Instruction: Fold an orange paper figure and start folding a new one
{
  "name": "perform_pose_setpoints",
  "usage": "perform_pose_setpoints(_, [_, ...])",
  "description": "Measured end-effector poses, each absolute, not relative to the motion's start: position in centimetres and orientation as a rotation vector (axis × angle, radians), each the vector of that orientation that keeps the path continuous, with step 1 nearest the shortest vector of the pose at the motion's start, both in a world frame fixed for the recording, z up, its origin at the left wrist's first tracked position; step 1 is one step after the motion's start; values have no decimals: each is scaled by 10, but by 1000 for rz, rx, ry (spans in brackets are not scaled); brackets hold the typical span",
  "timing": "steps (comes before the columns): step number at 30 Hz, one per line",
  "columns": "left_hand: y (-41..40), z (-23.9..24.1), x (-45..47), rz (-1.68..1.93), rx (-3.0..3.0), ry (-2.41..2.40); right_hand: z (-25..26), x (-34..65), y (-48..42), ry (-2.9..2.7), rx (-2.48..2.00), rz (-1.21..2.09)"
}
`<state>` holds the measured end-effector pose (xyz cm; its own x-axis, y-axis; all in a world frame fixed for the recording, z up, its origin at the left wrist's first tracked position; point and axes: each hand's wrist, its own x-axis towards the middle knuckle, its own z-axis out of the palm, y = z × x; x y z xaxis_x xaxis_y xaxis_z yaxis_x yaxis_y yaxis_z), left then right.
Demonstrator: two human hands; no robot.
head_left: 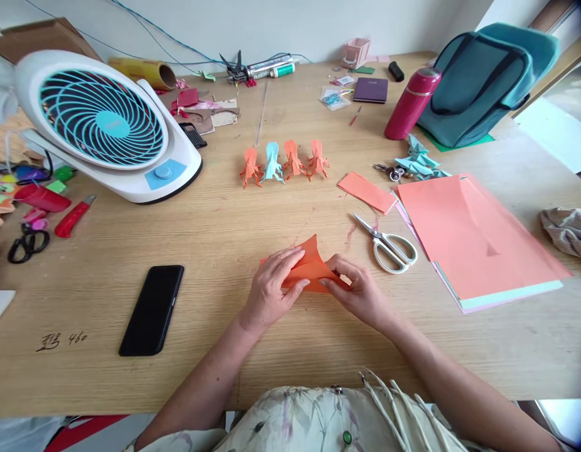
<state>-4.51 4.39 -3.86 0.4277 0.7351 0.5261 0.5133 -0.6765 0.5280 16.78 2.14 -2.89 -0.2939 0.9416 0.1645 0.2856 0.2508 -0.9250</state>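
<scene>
An orange sheet of folding paper (pixel 303 272) lies partly folded on the table in front of me, with one pointed corner standing up at the back. My left hand (pixel 274 282) rests over its left part, fingers on top and thumb at the near edge. At the right end, my right hand (pixel 356 285) pinches the paper between thumb and fingers. Beyond both hands stands a row of several folded paper figures (pixel 294 158), orange but for one light blue. White-handled scissors (pixel 394 252) lie with blades parted, just right of my right hand.
A stack of coloured paper (pixel 478 238) and some orange strips (pixel 367 192) lie to the right. Behind them stand a red bottle (pixel 412 103) and a teal bag (pixel 483 88). Leftward are a black phone (pixel 151 310), a white fan (pixel 106 125) and a red cutter (pixel 75 216).
</scene>
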Motion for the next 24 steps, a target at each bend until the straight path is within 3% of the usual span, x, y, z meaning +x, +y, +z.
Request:
perform_pose_setpoints(17, [30, -17, -30, 1148, 2380, 1141, -10, 161, 20, -1735, -985, 905])
perform_pose_setpoints(24, [33, -4, -41, 1273, 1891, 1411, -10, 179, 23, -1736, -1137, 872])
